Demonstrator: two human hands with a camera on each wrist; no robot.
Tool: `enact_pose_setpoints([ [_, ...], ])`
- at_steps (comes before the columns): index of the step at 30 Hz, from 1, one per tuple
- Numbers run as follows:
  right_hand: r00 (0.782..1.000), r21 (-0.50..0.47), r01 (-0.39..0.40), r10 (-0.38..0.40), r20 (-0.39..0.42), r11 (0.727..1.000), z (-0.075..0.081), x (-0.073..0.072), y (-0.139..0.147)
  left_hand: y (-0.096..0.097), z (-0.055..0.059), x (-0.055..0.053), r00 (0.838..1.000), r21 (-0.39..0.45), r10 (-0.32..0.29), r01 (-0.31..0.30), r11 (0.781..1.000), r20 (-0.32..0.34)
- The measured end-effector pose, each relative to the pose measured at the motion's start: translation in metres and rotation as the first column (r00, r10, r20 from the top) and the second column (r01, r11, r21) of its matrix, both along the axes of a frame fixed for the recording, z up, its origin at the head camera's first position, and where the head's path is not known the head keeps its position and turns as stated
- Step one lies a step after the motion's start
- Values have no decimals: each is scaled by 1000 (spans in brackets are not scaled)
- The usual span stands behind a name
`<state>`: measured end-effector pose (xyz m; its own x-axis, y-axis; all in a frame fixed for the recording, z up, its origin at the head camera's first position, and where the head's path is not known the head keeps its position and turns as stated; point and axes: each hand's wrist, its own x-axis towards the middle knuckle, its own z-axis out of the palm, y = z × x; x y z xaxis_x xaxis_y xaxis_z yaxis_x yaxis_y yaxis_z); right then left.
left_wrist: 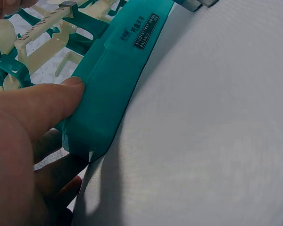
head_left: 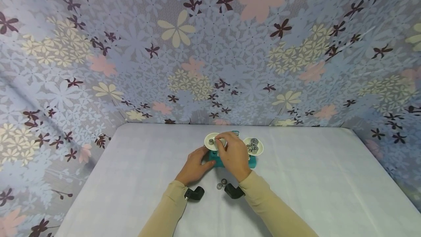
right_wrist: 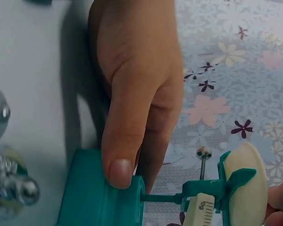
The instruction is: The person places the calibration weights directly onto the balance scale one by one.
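Note:
A teal student balance (left_wrist: 108,84) with cream beams stands on the table. My left hand (head_left: 195,165) grips the left end of its base, the thumb (left_wrist: 70,96) on the front face and the fingers round the end. My right hand (head_left: 234,154) reaches across to the left pan (head_left: 208,147), thumb and fingertips bent down over its right part. One small metal weight (head_left: 211,142) sits in that pan. I cannot tell whether the right fingertips pinch anything. Several metal weights (head_left: 254,145) lie in the right pan (head_left: 261,150).
Two metal weights (head_left: 222,184) rest on the white-covered table (head_left: 312,178) in front of the balance, between the wrists. Black camera mounts (head_left: 234,191) jut from both wrists close to them. A flowered cloth wall (head_left: 210,46) rises behind the table.

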<state>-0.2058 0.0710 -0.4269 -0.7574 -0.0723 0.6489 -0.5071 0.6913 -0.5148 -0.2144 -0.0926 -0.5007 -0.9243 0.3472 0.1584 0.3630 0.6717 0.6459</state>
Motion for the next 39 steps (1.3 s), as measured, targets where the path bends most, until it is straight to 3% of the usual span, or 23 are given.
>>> enact_pose_setpoints([
  [9, 998, 81, 29, -24, -56, 996, -1, -5, -2, 1, 0, 0, 1000, -1, 3, -3, 1000, 2],
  [18, 998, 151, 61, -55, -42, 987, 4, -7, -6, 0, 2, 0, 1000, 12, -3, 3, 1000, -3],
  [39, 996, 184, 68, -56, -67, 981, 7, -11, -9, 1, 1, 0, 1000, 22, -1, 0, 1000, 16],
])
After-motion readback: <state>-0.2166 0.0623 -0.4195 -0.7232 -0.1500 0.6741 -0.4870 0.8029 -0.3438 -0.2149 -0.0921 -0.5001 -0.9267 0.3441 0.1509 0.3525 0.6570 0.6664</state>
